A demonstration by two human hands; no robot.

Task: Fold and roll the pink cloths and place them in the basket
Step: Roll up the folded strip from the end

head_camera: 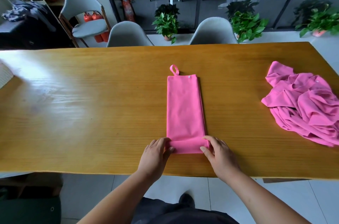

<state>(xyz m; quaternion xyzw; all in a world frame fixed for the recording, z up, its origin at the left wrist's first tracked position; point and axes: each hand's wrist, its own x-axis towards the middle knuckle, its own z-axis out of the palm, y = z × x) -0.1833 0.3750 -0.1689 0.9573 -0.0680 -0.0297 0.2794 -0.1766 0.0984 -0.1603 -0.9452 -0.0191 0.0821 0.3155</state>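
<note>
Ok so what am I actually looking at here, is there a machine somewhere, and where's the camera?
There is no machine here. You see a person's two bare hands, filmed by one wide camera worn on their head that looks forward and down, so the arms come in from the bottom edge.

On the wooden table a pink cloth lies folded into a long narrow strip, with its hanging loop at the far end. The left hand and the right hand hold the near end. Their fingers pinch it where a first turn of the roll seems to have begun.

To the right sits a crumpled heap of pink cloths. Beyond the table are grey chairs and potted plants. No basket is in view.
</note>
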